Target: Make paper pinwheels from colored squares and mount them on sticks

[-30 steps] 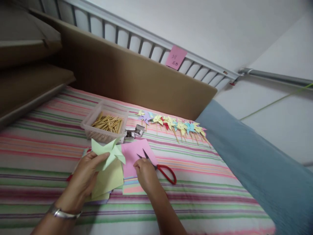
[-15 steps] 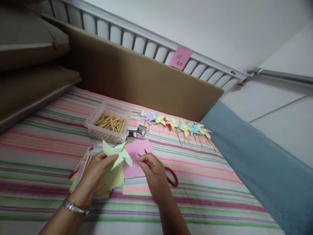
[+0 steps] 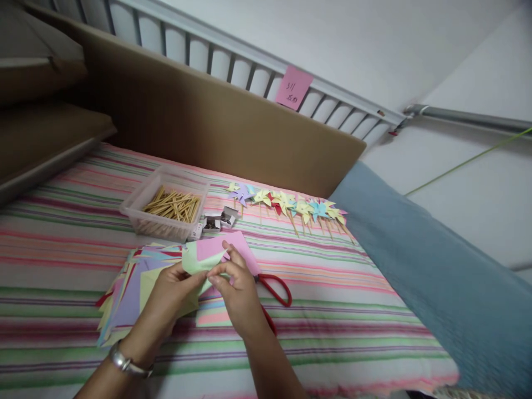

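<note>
My left hand (image 3: 177, 288) pinches a pale green paper pinwheel (image 3: 191, 259) above the coloured sheets. Thumb and forefinger of my right hand (image 3: 236, 282) are closed at the pinwheel's right side; anything small between them is hidden. Beneath my right hand, red-handled scissors (image 3: 279, 288) rest on pink paper (image 3: 245, 249). At the left lies a fanned stack of coloured paper squares (image 3: 128, 299). Beyond it stand a clear plastic box (image 3: 133, 213) of short wooden sticks (image 3: 172, 205) and two small open boxes (image 3: 220, 220) with tiny dark pieces.
Finished paper pinwheels on sticks (image 3: 285, 202) lie in a row along the back right. A brown board (image 3: 216, 127) stands behind the striped cloth (image 3: 332, 327). Brown cardboard (image 3: 54, 133) is stacked at the far left; blue fabric (image 3: 415, 249) lies beyond the right edge.
My right hand has come left to the pinwheel, which is now tilted and partly covered by my fingers. The view has shifted slightly, showing more of the scissors.
</note>
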Action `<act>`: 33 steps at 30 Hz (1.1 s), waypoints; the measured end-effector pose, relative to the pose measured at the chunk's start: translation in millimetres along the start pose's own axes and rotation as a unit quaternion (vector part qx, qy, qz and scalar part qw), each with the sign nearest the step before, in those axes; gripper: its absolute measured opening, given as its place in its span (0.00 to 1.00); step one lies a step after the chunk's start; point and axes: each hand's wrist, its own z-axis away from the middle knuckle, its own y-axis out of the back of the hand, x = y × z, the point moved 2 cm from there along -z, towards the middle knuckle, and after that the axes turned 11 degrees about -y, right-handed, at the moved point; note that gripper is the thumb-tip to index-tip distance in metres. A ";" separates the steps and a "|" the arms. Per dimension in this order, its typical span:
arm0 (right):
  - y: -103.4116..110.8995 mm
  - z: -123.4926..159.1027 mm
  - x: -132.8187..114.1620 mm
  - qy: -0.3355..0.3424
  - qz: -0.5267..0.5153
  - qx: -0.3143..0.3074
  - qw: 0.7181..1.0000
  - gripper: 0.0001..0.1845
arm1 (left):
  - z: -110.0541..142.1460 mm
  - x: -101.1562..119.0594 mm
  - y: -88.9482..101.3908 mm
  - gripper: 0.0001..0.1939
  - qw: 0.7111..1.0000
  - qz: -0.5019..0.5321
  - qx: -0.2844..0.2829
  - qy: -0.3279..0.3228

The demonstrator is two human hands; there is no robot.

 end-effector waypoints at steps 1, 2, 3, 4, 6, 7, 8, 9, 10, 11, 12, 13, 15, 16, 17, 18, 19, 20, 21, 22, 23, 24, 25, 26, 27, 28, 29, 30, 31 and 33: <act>-0.1 -0.5 -0.3 -0.006 0.002 0.000 1.000 0.06 | -0.1 0.2 0.6 0.10 1.000 0.003 -0.006 -0.005; -0.3 -0.9 -0.8 -0.012 0.006 0.001 1.000 0.06 | -0.2 0.2 1.4 0.10 1.000 0.006 -0.009 -0.012; -0.5 -1.3 -1.3 -0.017 0.011 0.000 1.000 0.07 | -0.4 0.1 2.5 0.10 1.000 0.009 -0.009 -0.020; -0.7 -1.5 -1.6 -0.022 0.015 -0.001 1.000 0.07 | -0.5 -0.1 3.5 0.09 1.000 0.010 -0.009 -0.029; -1.4 -1.7 -1.9 -0.033 0.020 -0.006 0.999 0.07 | -0.7 -0.5 5.2 0.09 0.999 0.007 -0.006 -0.042; -1.7 -1.7 -1.8 -0.039 0.020 -0.008 0.999 0.07 | -0.8 -0.5 5.9 0.09 0.999 0.006 -0.005 -0.046; -2.0 -1.6 -1.6 -0.045 0.019 -0.007 0.999 0.06 | -0.7 -0.5 6.4 0.09 0.999 0.006 -0.004 -0.048; -2.2 -1.5 -1.4 -0.050 0.015 -0.005 0.999 0.06 | -0.7 -0.5 6.8 0.09 0.999 0.007 -0.003 -0.049; -2.4 -1.2 -1.2 -0.052 0.011 -0.001 0.999 0.06 | -0.6 -0.4 7.1 0.09 0.999 0.008 -0.003 -0.048; -2.5 -0.9 -1.2 -0.051 0.007 0.003 0.999 0.06 | -0.5 -0.1 7.3 0.09 0.999 0.009 -0.003 -0.048; -2.6 -0.6 -1.1 -0.047 0.003 0.005 0.999 0.05 | -0.3 0.3 7.4 0.09 0.999 0.008 -0.004 -0.048; -2.7 -0.4 -1.2 -0.042 0.001 0.006 0.999 0.05 | -0.1 0.9 7.4 0.09 0.999 0.005 -0.005 -0.048; -2.9 -0.1 -1.2 -0.032 -0.002 0.002 0.999 0.04 | 0.4 2.6 7.1 0.09 0.999 -0.001 -0.008 -0.048; -2.9 -0.3 -1.2 -0.028 -0.003 0.001 1.000 0.04 | 0.8 3.6 6.8 0.09 0.999 -0.002 -0.009 -0.047; -2.9 -0.6 -1.1 -0.026 -0.004 -0.001 1.000 0.04 | 1.2 4.7 6.6 0.09 0.999 -0.002 -0.008 -0.046; -3.0 -1.1 -1.0 -0.024 -0.004 -0.002 1.000 0.04 | 1.6 5.7 6.3 0.08 0.999 -0.003 -0.009 -0.045; -3.2 -1.7 -0.7 -0.021 -0.006 -0.003 1.000 0.03 | 1.9 6.5 6.0 0.08 0.999 -0.004 -0.012 -0.045; -3.5 -2.4 -0.3 -0.018 -0.011 -0.005 1.000 0.03 | 2.0 7.2 5.9 0.07 0.999 -0.008 -0.013 -0.048; -4.2 -3.2 0.2 -0.013 -0.019 -0.007 1.000 0.03 | 2.0 7.4 6.0 0.07 0.999 -0.014 -0.014 -0.050; -5.0 -3.9 1.1 -0.010 -0.033 -0.010 0.999 0.03 | 1.8 7.1 6.3 0.07 0.998 -0.021 -0.013 -0.055; -6.0 -4.5 2.3 -0.009 -0.049 -0.012 0.999 0.02 | 1.4 6.4 6.8 0.06 0.998 -0.025 -0.011 -0.061; -7.1 -5.0 3.6 -0.011 -0.066 -0.012 0.998 0.02 | 0.9 5.2 7.5 0.06 0.997 -0.027 -0.010 -0.067; -8.2 -5.2 4.9 -0.016 -0.081 -0.010 0.997 0.01 | 0.2 3.7 8.3 0.06 0.997 -0.026 -0.008 -0.071; -9.3 -5.1 6.1 -0.022 -0.091 -0.007 0.996 0.01 | -0.4 2.0 9.2 0.05 0.997 -0.025 -0.008 -0.074; -10.3 -4.7 6.8 -0.030 -0.097 -0.001 0.995 0.01 | -0.9 0.4 10.0 0.05 0.997 -0.023 -0.008 -0.076; -11.2 -4.1 7.2 -0.036 -0.100 0.004 0.994 0.02 | -1.3 -1.1 10.8 0.05 0.997 -0.024 -0.008 -0.077; -11.9 -3.3 7.1 -0.042 -0.102 0.011 0.994 0.02 | -1.6 -2.3 11.5 0.05 0.997 -0.028 -0.007 -0.075; -12.5 -2.6 6.8 -0.046 -0.105 0.018 0.993 0.03 | -1.7 -3.2 12.0 0.06 0.997 -0.036 -0.006 -0.073; -13.0 -2.0 6.5 -0.048 -0.111 0.022 0.992 0.03 | -1.7 -3.6 12.2 0.06 0.996 -0.043 -0.005 -0.072; -14.2 -1.8 6.9 -0.053 -0.125 0.026 0.990 0.04 | -1.5 -3.8 11.8 0.07 0.996 -0.054 0.000 -0.071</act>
